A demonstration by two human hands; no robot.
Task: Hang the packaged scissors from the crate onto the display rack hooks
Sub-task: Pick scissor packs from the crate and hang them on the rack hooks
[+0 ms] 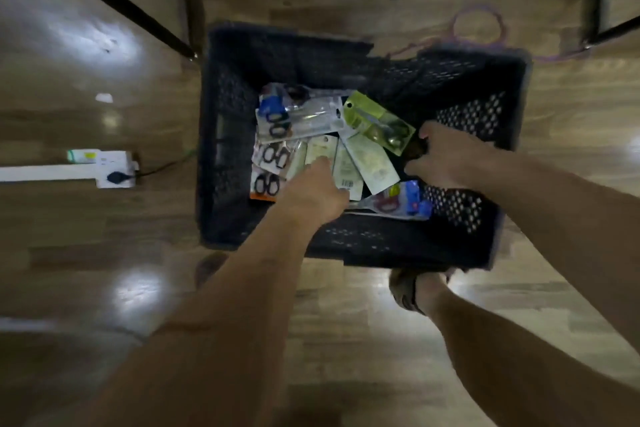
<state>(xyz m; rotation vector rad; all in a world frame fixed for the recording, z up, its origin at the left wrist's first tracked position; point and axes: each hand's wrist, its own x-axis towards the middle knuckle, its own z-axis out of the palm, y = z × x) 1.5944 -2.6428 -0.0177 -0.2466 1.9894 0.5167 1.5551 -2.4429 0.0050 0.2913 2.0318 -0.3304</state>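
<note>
The left grip (317, 189), nearer than the right grip (440, 158), is touching a pale scissors pack (348, 163) running lengthwise away from it; whether either is grasping or released, I cannot tell.

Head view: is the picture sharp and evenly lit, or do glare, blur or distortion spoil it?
In the head view the light is dim and uneven, with white glare patches on the glossy wooden floor; the whole frame is soft, so print on the packaged scissors is unreadable; the wide lens skews the walls of the dark perforated plastic crate.

left hand (313, 185), right hand (441, 156) inside crate (228, 135)
</note>
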